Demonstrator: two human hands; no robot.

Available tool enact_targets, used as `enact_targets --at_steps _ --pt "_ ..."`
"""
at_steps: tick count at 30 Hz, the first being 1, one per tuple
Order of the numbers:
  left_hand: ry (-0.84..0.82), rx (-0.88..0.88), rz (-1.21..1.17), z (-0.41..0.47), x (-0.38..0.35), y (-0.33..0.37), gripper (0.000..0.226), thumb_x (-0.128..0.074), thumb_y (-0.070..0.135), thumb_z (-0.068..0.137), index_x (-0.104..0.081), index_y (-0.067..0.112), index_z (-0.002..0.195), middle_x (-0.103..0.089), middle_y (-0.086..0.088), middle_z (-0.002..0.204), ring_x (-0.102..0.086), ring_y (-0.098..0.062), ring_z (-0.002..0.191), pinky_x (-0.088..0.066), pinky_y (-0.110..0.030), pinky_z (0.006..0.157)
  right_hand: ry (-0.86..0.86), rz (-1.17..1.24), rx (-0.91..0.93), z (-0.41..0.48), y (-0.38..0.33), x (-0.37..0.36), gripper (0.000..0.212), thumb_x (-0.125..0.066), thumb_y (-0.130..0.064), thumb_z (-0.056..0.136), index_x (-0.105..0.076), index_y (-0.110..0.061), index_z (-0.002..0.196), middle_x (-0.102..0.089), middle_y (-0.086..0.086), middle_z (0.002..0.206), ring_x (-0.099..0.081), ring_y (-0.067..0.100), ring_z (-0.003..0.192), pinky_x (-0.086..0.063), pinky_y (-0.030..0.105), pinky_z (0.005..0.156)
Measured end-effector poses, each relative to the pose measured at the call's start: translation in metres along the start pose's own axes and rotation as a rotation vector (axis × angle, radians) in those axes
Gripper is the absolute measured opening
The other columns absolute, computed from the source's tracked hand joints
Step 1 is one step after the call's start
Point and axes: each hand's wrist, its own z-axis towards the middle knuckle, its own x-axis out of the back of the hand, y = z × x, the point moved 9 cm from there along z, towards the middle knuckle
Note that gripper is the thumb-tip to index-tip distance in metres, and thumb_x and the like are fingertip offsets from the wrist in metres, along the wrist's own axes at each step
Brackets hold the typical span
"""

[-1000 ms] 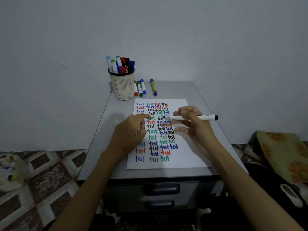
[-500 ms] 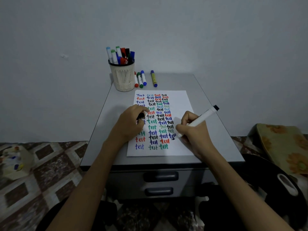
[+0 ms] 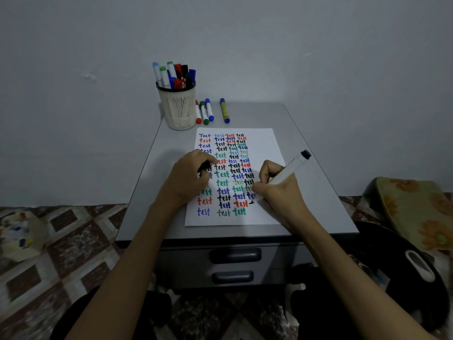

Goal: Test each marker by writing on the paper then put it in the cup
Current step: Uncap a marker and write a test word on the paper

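Cylindrical marker point(image 3: 286, 171) over flat paper point(image 3: 266, 143)

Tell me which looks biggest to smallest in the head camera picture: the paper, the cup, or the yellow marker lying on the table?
1. The paper looks biggest by far.
2. The cup comes next.
3. The yellow marker looks smallest.
The cup and marker sit farther from the camera than most of the paper, so they look a bit smaller than they really are.

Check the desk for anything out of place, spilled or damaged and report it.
Nothing stands out. The cup stands upright, four markers lie neatly beside it, and the paper lies flat, no spills. The right hand writes with a marker; the left hand holds a small black object, probably its cap.
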Motion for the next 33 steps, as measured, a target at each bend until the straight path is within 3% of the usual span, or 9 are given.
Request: enact_targets --at_steps 4,6,10,12,15,17,25,29,33 --pt "-0.001 -0.005 -0.003 0.0 0.0 0.0 0.038 -0.044 0.012 0.072 -0.065 0.006 0.102 -0.062 -0.009 0.098 -0.054 -0.014 0.085 -0.039 -0.019 0.074 0.016 0.035 -0.006 0.0 0.001 0.003 0.031 -0.06 0.009 0.071 -0.038 -0.011 0.061 -0.043 0.029 0.066 -0.05 0.034 0.071 -0.042 0.022 0.047" --pt "-0.003 -0.004 0.001 0.0 -0.001 0.0 0.037 -0.044 0.012 0.072 -0.065 0.006 0.102 -0.062 -0.009 0.099 -0.054 -0.014 0.086 -0.037 -0.014 0.073 0.028 0.009 0.008 0.0 0.0 0.003 0.032 -0.061 0.005 0.07 -0.039 -0.015 0.059 -0.043 0.031 0.067 -0.05 0.033 0.068 -0.041 0.024 0.049" --pt "0.0 -0.001 0.001 0.0 0.0 -0.001 0.037 -0.044 0.012 0.072 -0.065 0.005 0.102 -0.062 -0.01 0.101 -0.052 -0.011 0.086 -0.034 -0.007 0.073 0.017 -0.019 0.014 0.0 0.001 0.0 0.035 -0.063 0.003 0.07 -0.039 -0.019 0.057 -0.045 0.031 0.07 -0.053 0.049 0.073 -0.045 0.035 0.059" --pt "0.005 -0.005 -0.003 0.0 0.001 0.0 0.037 -0.044 0.011 0.071 -0.065 0.005 0.101 -0.063 -0.01 0.1 -0.052 -0.012 0.086 -0.035 -0.009 0.072 0.0 -0.027 -0.003 0.0 0.003 0.0 0.034 -0.063 0.004 0.069 -0.039 -0.016 0.057 -0.045 0.03 0.067 -0.053 0.049 0.071 -0.045 0.031 0.057" --pt "0.008 -0.005 -0.009 0.0 0.001 0.0 0.037 -0.044 0.01 0.071 -0.066 0.006 0.1 -0.063 -0.01 0.099 -0.054 -0.014 0.085 -0.037 -0.013 0.072 0.029 -0.005 -0.002 -0.002 0.0 0.005 0.027 -0.061 0.008 0.066 -0.04 -0.008 0.06 -0.04 0.017 0.057 -0.042 0.025 0.048 -0.037 0.02 0.047" --pt "0.011 -0.006 -0.007 0.0 0.001 0.0 0.036 -0.044 0.011 0.071 -0.066 0.007 0.1 -0.063 -0.009 0.099 -0.053 -0.012 0.085 -0.035 -0.009 0.073 0.07 0.014 0.011 -0.003 -0.002 0.01 0.026 -0.059 0.013 0.067 -0.04 -0.004 0.062 -0.037 0.01 0.056 -0.036 0.013 0.044 -0.033 0.017 0.043" --pt "0.01 -0.006 -0.001 0.0 0.001 -0.001 0.036 -0.045 0.011 0.072 -0.066 0.006 0.1 -0.063 -0.01 0.099 -0.056 -0.016 0.086 -0.034 -0.008 0.072 0.054 -0.038 0.03 -0.005 -0.005 0.007 0.031 -0.058 0.015 0.076 -0.039 -0.006 0.064 -0.04 0.017 0.062 -0.045 0.019 0.058 -0.04 0.02 0.048" --pt "0.015 -0.005 -0.012 0.0 0.002 -0.001 0.035 -0.045 0.011 0.072 -0.066 0.005 0.1 -0.064 -0.01 0.1 -0.053 -0.011 0.085 -0.034 -0.006 0.073 0.042 -0.023 0.003 -0.004 -0.001 0.005 0.025 -0.061 0.002 0.066 -0.038 -0.008 0.061 -0.042 0.023 0.063 -0.047 0.027 0.066 -0.044 0.034 0.059" --pt "0.023 -0.015 -0.018 -0.001 0.003 0.001 0.034 -0.045 0.009 0.072 -0.066 0.005 0.099 -0.064 -0.01 0.099 -0.053 -0.011 0.085 -0.034 -0.007 0.073 0.121 -0.016 0.031 -0.005 -0.003 0.014 0.026 -0.058 0.01 0.071 -0.038 -0.006 0.063 -0.039 0.015 0.062 -0.042 0.022 0.062 -0.041 0.026 0.054"
